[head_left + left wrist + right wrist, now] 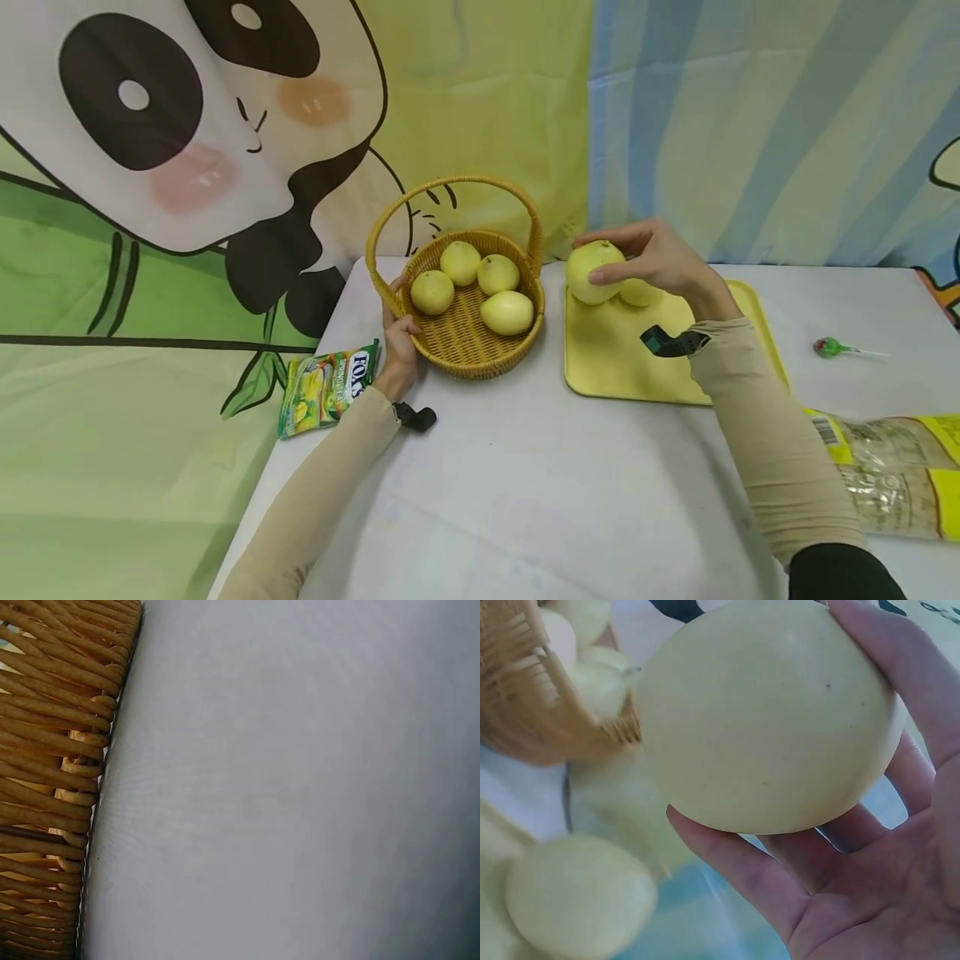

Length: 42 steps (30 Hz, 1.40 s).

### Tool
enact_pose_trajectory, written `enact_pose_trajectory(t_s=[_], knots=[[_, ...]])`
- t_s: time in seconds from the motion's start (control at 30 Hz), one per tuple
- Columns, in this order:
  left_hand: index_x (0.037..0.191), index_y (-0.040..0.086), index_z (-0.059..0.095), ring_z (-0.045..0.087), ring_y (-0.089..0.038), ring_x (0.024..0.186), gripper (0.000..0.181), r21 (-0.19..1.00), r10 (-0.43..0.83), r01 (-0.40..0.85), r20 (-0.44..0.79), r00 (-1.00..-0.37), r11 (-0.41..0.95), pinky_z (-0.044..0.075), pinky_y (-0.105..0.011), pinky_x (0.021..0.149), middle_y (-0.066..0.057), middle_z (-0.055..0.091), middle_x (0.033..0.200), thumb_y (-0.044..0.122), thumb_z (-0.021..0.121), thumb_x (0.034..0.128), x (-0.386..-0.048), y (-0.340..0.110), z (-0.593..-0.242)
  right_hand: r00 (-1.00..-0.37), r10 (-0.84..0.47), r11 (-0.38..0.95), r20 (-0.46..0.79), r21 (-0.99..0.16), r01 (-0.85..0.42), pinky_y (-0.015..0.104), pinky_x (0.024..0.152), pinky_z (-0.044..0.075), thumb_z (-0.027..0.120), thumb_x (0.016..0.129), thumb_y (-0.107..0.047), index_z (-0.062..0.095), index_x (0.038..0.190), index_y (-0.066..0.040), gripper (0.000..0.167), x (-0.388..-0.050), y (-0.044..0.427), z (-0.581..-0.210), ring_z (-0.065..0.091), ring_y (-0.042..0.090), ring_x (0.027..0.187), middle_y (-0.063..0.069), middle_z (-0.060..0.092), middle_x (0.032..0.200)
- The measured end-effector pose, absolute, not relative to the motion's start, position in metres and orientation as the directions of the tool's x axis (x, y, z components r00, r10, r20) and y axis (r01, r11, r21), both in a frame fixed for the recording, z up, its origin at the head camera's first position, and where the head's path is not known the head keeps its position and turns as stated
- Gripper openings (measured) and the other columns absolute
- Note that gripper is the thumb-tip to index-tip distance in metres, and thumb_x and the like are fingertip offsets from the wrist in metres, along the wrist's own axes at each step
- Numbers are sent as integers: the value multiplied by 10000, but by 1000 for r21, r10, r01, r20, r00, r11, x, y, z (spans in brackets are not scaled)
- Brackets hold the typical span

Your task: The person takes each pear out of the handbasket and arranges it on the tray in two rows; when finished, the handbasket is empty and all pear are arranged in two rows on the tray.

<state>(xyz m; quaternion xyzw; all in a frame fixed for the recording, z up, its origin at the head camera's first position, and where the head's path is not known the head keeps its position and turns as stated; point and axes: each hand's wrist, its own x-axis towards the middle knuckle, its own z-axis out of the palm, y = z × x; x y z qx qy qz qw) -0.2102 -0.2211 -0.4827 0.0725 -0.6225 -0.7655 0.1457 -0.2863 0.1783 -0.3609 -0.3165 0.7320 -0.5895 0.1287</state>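
Observation:
In the head view my right hand (656, 262) holds a pale yellow pear (591, 273) above the far left part of a yellow tray (622, 358). Thumb and fingers curve round its sides, as the right wrist view shows of the same pear (765, 720). Another pear (640, 292) lies on the tray, partly hidden behind that hand. My left hand (401, 346) grips the left side of a woven basket (480, 362) with a tall handle. Several pears (507, 312) sit inside it. Only the basket's woven wall (52, 765) shows in the left wrist view, not the hand.
A green candy bag (327, 387) lies left of my left wrist. At the right are a lollipop (832, 347) and a clear plastic package with yellow parts (892, 475). A printed curtain (487, 100) hangs behind the white table (510, 492).

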Motion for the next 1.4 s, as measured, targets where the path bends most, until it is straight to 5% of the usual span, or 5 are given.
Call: enact_pose_trajectory(t_s=[0.3,0.53,0.67,0.93,1.4], knots=[[1598,229,418,367,-138,1455,923,981,-317,112,58,-947,-156,319,-388,1139,20,338,1679,-27,386,712,-208,-221,-484,-776,-573,-75,264,-960,-271,254,886,596,702,867,203,602,1377,165,521,-296,231,-365,698,184,1234,92,755,1316],[1604,225,410,349,-142,1479,910,980,-310,117,62,-949,-163,308,-370,1145,40,325,1695,-60,360,741,-209,-221,-484,-855,-475,-54,208,-977,-207,241,744,597,685,890,199,588,1406,145,527,-301,272,-377,723,180,1127,70,760,1306],[1598,249,427,359,-146,1448,902,985,-315,107,60,-947,-135,323,-373,1119,41,342,1670,-54,377,750,-208,-222,-484,-896,-417,-76,154,-988,-134,220,800,586,674,918,173,545,1458,127,557,-302,292,-387,691,152,1195,48,766,1298],[1590,260,441,378,-144,1421,919,983,-318,123,73,-945,-138,324,-386,1104,39,370,1647,-36,389,721,-209,-222,-485,-941,-339,41,-12,-999,-2,179,862,550,698,970,39,537,1535,-17,589,-303,319,-408,586,4,1290,-109,749,1314],[1594,241,436,385,-139,1425,926,982,-317,123,73,-946,-140,326,-391,1109,34,375,1646,-19,401,706,-209,-221,-485,-939,-322,307,-122,-952,18,154,920,527,748,983,-131,564,1539,-106,586,-311,327,-435,580,-49,1261,-215,712,1335]])
